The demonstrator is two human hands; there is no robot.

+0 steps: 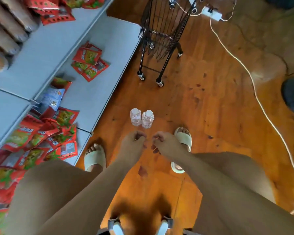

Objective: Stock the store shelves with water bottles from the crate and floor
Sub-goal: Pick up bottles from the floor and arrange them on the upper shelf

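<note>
The left hand [134, 143] and the right hand [163, 141] hang side by side above the wooden floor [202, 107]. Each grip is released, with fingers loosely curled and nothing held. Just beyond the fingertips a clear water bottle [135, 117] and a second bottle [147, 119] stand upright on the floor, close together, white caps up. Their labels are too small to read. A pale sandal [95, 156] is planted left of the hands and another sandal [183, 138] lies behind the right hand. To the left run white shelves [109, 39] strewn with red snack packets [88, 60]. The packets carry white lettering over a yellow-green picture, too blurred to read, and a blue-and-white packet [53, 99] lies among them. Farther off, by the shelf end, stands a black wire basket cart [161, 31] on small wheels. A white cable [244, 68] snakes down the floor on the right from a white power strip [212, 13].
</note>
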